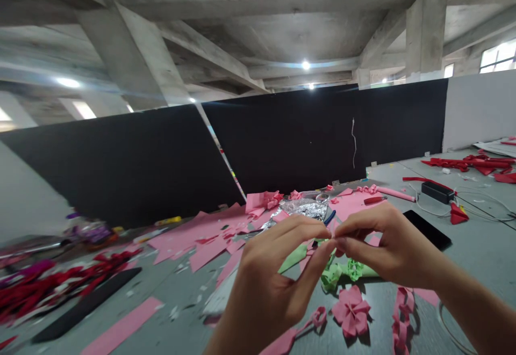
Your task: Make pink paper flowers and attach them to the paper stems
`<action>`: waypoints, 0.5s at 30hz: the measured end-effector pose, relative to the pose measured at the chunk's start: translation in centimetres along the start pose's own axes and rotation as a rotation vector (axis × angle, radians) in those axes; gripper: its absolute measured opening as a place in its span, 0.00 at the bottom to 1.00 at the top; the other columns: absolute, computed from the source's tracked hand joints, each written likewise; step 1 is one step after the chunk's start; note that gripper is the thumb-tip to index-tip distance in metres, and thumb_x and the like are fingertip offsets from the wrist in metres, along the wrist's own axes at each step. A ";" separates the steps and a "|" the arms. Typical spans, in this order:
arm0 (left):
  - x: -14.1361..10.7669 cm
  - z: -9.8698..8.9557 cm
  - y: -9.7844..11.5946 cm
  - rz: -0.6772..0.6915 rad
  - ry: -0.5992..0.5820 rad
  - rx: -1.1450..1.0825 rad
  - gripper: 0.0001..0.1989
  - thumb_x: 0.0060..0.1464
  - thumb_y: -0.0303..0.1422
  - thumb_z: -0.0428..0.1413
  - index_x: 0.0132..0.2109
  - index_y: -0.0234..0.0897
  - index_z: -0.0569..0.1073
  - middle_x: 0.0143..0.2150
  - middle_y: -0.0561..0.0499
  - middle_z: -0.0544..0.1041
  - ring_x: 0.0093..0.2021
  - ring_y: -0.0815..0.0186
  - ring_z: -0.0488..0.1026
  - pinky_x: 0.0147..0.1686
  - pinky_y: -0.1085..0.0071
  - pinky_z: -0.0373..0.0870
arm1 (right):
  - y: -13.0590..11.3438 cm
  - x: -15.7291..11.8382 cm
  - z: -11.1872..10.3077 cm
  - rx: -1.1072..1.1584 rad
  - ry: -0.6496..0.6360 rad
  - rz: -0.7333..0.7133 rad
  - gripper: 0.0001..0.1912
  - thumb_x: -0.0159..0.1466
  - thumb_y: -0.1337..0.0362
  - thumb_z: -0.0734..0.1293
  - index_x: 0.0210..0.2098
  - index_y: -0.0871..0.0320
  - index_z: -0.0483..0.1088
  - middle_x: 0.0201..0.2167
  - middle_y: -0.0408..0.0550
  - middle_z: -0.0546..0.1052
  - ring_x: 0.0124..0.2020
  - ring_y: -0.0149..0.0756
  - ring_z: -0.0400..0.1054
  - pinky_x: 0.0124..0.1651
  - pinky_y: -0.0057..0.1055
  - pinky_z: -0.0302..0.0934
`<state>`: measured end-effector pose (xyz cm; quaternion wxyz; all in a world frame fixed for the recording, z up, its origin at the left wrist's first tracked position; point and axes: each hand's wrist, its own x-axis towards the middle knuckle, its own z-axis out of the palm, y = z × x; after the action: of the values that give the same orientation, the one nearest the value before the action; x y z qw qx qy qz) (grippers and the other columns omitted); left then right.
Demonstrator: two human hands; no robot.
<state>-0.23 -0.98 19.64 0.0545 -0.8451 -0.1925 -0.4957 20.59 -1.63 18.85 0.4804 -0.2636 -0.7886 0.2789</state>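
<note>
My left hand (278, 269) and my right hand (382, 242) meet above the table, thumb and forefinger of each pinched together with the fingertips nearly touching. Whatever lies between them is tiny, perhaps a pale scrap, and I cannot make it out. Beneath my right hand are crumpled light green paper pieces (342, 273). Nearer to me lies a pink folded paper flower (350, 312). To its right runs a pink paper chain (403, 320), and to its left a pink paper piece with a looped end (296, 333).
Pink paper sheets (209, 253) and crumpled foil (306, 208) lie beyond my hands. On the right are a black phone (427, 230), a black power adapter (437, 192) with cables and red paper pieces (471, 162). Red strips (60, 282) lie left. A black partition (282, 145) stands behind.
</note>
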 end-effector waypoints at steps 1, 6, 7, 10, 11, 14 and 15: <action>0.0 0.0 0.0 0.001 0.002 0.010 0.07 0.65 0.23 0.59 0.40 0.39 0.79 0.36 0.52 0.84 0.34 0.66 0.82 0.35 0.70 0.79 | 0.0 0.0 0.0 -0.011 -0.001 0.000 0.09 0.71 0.66 0.70 0.37 0.60 0.83 0.28 0.47 0.82 0.28 0.32 0.73 0.31 0.28 0.66; 0.0 0.2 -0.2 -0.008 -0.004 0.018 0.08 0.65 0.22 0.58 0.40 0.39 0.79 0.36 0.52 0.84 0.35 0.67 0.82 0.36 0.71 0.80 | 0.0 0.0 0.2 -0.037 -0.005 -0.006 0.10 0.71 0.66 0.69 0.38 0.58 0.85 0.31 0.48 0.83 0.29 0.32 0.74 0.32 0.28 0.67; 0.1 0.2 -0.2 -0.011 0.003 0.020 0.08 0.64 0.22 0.59 0.39 0.39 0.79 0.35 0.53 0.84 0.34 0.67 0.82 0.36 0.71 0.80 | 0.1 0.0 0.2 -0.034 -0.009 -0.003 0.10 0.71 0.66 0.69 0.38 0.58 0.85 0.31 0.48 0.83 0.30 0.33 0.74 0.32 0.28 0.67; 0.1 0.4 -0.7 -0.016 0.016 -0.011 0.08 0.62 0.22 0.59 0.37 0.40 0.78 0.33 0.55 0.83 0.32 0.68 0.81 0.33 0.71 0.79 | 0.2 -0.1 0.1 -0.026 -0.013 -0.001 0.10 0.70 0.67 0.69 0.39 0.59 0.84 0.32 0.48 0.84 0.31 0.33 0.76 0.33 0.29 0.68; 0.1 0.4 -1.1 -0.026 0.015 -0.033 0.08 0.61 0.22 0.59 0.37 0.40 0.78 0.33 0.55 0.84 0.31 0.68 0.81 0.33 0.72 0.79 | 0.3 -0.1 0.1 -0.029 -0.011 -0.003 0.09 0.70 0.67 0.69 0.39 0.59 0.84 0.33 0.48 0.84 0.31 0.33 0.76 0.33 0.29 0.68; 0.0 0.0 -2.7 -0.078 0.016 -0.089 0.09 0.61 0.23 0.58 0.36 0.41 0.78 0.32 0.56 0.83 0.30 0.68 0.81 0.30 0.72 0.79 | 0.4 -0.1 -0.4 -0.058 -0.017 0.004 0.09 0.70 0.67 0.70 0.39 0.59 0.84 0.33 0.48 0.85 0.32 0.34 0.77 0.34 0.29 0.69; -0.1 -0.2 -3.3 -0.100 0.036 -0.083 0.09 0.61 0.23 0.58 0.36 0.41 0.79 0.31 0.56 0.83 0.29 0.69 0.80 0.30 0.73 0.79 | 0.4 -0.1 -0.7 -0.067 -0.021 0.010 0.09 0.70 0.67 0.70 0.39 0.59 0.84 0.33 0.48 0.85 0.32 0.35 0.77 0.34 0.30 0.69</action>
<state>-1.75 1.99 19.34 -0.0020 -0.8268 -0.2126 -0.5207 21.27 -1.26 18.78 0.4616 -0.2805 -0.8012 0.2576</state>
